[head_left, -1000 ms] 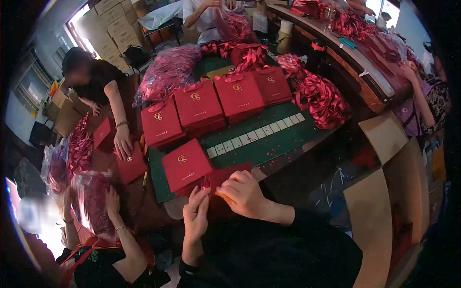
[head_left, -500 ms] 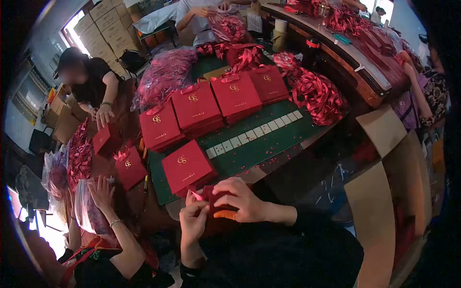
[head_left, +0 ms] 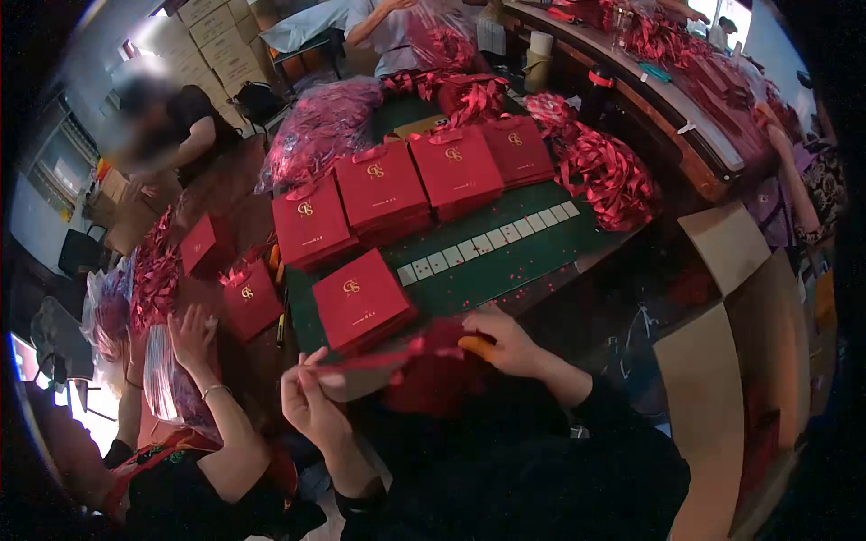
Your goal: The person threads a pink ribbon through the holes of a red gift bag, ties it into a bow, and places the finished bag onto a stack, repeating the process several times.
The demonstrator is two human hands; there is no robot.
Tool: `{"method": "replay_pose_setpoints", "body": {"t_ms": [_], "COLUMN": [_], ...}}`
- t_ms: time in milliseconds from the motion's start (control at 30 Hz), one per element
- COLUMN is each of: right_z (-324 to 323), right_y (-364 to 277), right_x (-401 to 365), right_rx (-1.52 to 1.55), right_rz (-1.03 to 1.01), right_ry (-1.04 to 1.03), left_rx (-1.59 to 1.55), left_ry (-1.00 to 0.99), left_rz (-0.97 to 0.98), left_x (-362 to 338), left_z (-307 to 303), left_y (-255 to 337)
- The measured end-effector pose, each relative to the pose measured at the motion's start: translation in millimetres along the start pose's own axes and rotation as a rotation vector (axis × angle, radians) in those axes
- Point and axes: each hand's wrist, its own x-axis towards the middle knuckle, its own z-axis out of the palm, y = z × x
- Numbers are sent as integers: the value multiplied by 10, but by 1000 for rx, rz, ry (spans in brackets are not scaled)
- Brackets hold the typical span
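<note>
My left hand [head_left: 314, 406] pinches the end of a red ribbon [head_left: 374, 362], which stretches across to a red bag [head_left: 433, 374] that is blurred by motion. At the bag's right side, my right hand [head_left: 505, 344] grips it, with something orange at the fingers. Just beyond my hands lies a stack of red bags [head_left: 363, 298] with a gold logo, on a green mat [head_left: 487, 281]. Further back, more stacked red bags [head_left: 381, 189] stand in a row, some with ribbon handles showing.
White cards [head_left: 483, 243] form a line on the mat. Red ribbon piles [head_left: 609, 180] and a plastic-wrapped bundle [head_left: 320, 126] lie behind. Co-workers' hands [head_left: 191, 338] are at the left. An open cardboard box [head_left: 704, 388] stands at the right.
My hands have moved apart, my left hand leftward and my right hand rightward and up. The ribbon is now drawn out between them. The far-left co-worker's hands have moved away from a red bag.
</note>
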Motion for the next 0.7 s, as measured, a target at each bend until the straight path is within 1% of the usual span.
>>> {"method": "replay_pose_setpoints", "body": {"t_ms": [33, 67, 100, 133, 167, 200, 233, 267, 300, 367, 433, 467, 500, 533, 567, 633, 667, 700], "right_z": [-36, -51, -60, -60, -67, -71, -51, -42, -65, -42, -37, -31, -28, -25, -24, -13, 2, 19], "right_y": [53, 111, 96, 53, 19, 12, 62, 105, 62, 67, 74, 86, 94, 94, 92, 76, 57, 43], "right_x": [14, 43, 83, 114, 158, 194, 199, 203, 218, 228, 233, 228, 225, 224, 224, 228, 234, 241], "right_rx": [54, 112, 72, 94, 113, 66, 94, 117, 125, 122, 113, 140, 166, 166, 188, 211, 213, 215], "right_rz": [44, 91, 138, 144, 144, 79, 92, 100, 89, 79, 70, 110, 151, 151, 185, 220, 217, 213], "right_ry": [15, 26, 52, 70, 92, 119, 109, 103, 66, 61, 62, 63, 65, 65, 53, 39, 28, 16], "left_rx": [-162, -275, -385, -383, -437, -495, -445, -438, -447, -455, -400, -344, -262, -179, -203, 145, 25, 26], "left_ry": [-94, -82, -60, -191, -245, -300, -240, -228, -228, -212, -108, -75, -114, -153, -149, -458, -324, -322], "left_rz": [-113, -232, -355, -395, -414, -430, -469, -475, -438, -368, -316, -285, -234, -183, -312, -77, -262, -263], "left_x": [-13, -36, -35, -28, -69, -115, -146, -160, -168, -157, -154, -172, -201, -222, -284, -222, -305, -290], "left_z": [-139, -33, 145, 217, 218, 213, 219, 233, 253, 230, 186, 185, 176, 178, 196, 241, 362, 345], "left_y": [-184, -104, 26, 149, 114, 43, -63, -52, -29, -92, -130, -125, -161, -171, -127, -89, 2, -11]}}
